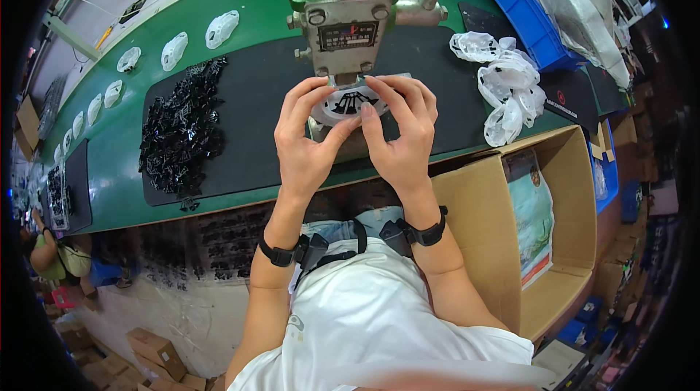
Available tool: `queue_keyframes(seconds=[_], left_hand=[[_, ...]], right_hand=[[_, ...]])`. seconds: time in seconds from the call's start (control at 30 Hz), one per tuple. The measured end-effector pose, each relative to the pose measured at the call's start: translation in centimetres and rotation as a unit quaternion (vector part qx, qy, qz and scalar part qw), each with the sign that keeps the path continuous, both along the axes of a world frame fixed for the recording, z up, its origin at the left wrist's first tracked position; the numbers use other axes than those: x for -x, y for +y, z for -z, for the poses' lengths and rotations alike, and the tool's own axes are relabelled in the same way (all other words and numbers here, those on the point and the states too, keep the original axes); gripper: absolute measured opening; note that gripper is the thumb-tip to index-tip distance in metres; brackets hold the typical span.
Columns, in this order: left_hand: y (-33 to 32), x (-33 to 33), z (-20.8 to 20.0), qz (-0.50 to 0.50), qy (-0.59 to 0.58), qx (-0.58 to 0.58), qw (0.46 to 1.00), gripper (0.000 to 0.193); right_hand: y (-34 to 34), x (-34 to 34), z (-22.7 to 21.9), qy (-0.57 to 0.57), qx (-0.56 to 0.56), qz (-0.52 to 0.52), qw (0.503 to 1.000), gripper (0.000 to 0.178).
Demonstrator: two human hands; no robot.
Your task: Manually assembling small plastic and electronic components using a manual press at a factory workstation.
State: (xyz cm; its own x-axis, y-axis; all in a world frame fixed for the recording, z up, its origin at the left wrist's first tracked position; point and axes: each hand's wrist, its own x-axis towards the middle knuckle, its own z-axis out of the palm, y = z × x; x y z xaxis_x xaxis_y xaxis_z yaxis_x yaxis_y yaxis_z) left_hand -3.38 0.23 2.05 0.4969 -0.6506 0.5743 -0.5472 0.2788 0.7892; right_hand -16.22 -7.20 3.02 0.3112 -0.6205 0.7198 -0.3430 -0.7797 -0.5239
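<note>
Both my hands grip one rounded white plastic part (328, 111) beneath the head of a green and grey bench press (343, 60). Black slotted plastic (348, 102) shows in the middle of the part. My left hand (303, 139) has its fingers on the left edge and its thumb at the front. Likewise my right hand (402, 127) holds the right edge, its thumb beside the left one. The press's ram is right above the part; whether they touch I cannot tell.
Left of the press lies a heap of small black plastic pieces (182, 128) on a black mat (251, 121). White parts (510, 84) are piled at right, near a blue bin (514, 8). An open cardboard box (474, 208) stands at the bench's front right. Another person (55, 252) sits far left.
</note>
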Motion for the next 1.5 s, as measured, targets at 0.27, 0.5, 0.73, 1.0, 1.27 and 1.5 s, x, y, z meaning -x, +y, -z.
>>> queue_keyframes(seconds=[0.27,0.5,0.73,1.0,1.27,1.5], left_hand=[[0.6,0.4,-0.8,-0.001,0.026,0.015,1.000,0.042],[-0.8,-0.6,1.3,0.044,0.072,-0.006,0.996,0.046],[-0.9,-0.8,1.5,0.054,0.138,-0.012,0.989,0.042],[-0.6,-0.5,1.1,0.064,0.142,0.018,0.988,0.040],[-0.3,-1.1,2.0,0.094,0.149,0.007,0.984,0.047],[-0.4,-0.2,1.7,0.087,0.187,0.039,0.978,0.042]], right_hand=[[-0.4,-0.3,-0.3,-0.011,-0.025,-0.052,0.998,0.029],[-1.5,-0.7,-0.2,0.005,-0.001,-0.031,1.000,0.026],[-1.6,-0.3,-0.1,0.005,-0.018,-0.039,0.999,0.027],[-2.9,1.2,-5.7,-0.241,-0.033,-0.032,0.970,0.031],[-2.0,-3.4,-23.2,-0.402,-0.128,-0.171,0.890,0.047],[-2.6,4.1,-18.7,-0.291,-0.121,-0.556,0.769,0.069]])
